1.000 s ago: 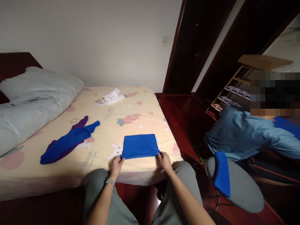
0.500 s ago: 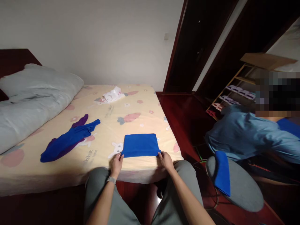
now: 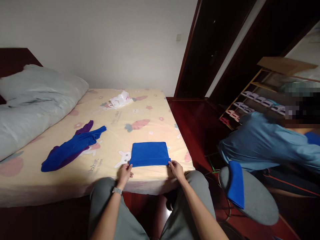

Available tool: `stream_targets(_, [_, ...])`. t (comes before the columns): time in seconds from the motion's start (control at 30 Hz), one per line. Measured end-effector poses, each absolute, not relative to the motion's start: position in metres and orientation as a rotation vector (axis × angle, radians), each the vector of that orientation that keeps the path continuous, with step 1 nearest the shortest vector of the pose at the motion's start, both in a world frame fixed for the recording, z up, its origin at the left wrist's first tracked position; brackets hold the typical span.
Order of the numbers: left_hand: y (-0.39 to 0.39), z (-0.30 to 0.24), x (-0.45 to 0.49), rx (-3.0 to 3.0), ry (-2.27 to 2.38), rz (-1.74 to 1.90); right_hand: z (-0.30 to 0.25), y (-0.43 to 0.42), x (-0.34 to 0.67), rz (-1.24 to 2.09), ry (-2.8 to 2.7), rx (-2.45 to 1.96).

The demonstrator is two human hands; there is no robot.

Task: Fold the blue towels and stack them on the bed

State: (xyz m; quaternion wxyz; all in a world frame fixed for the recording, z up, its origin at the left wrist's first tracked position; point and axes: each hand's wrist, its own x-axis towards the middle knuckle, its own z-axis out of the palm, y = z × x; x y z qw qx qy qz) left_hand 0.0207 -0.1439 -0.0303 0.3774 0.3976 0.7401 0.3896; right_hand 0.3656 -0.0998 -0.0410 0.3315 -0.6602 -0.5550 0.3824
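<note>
A blue cloth, folded into a flat rectangle, lies on the bed in front of me. My left hand pinches its near left corner between thumb and fingers. At the near right corner my right hand grips the fabric the same way. Along the near edge runs a narrow turned-up strip. To the left, a loose blue cloth lies crumpled over a purple cloth, apart from both hands.
The bed has a cream printed sheet. A grey quilt is heaped at left, and a white plastic bag lies farther back. At right, a round stool carries another folded blue cloth. Beyond it, a person bends near a shoe rack.
Both hands keep hold of the folded cloth's near corners, with hardly any movement. The person at right has shifted slightly to the right. The view has moved a little.
</note>
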Motion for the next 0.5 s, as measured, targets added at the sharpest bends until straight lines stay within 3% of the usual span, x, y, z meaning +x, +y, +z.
stream_targets(0.5, [-0.134, -0.031, 0.028, 0.611, 1.53, 1.27, -0.028, -0.097, 0.36, 1.163, -1.279, -1.746])
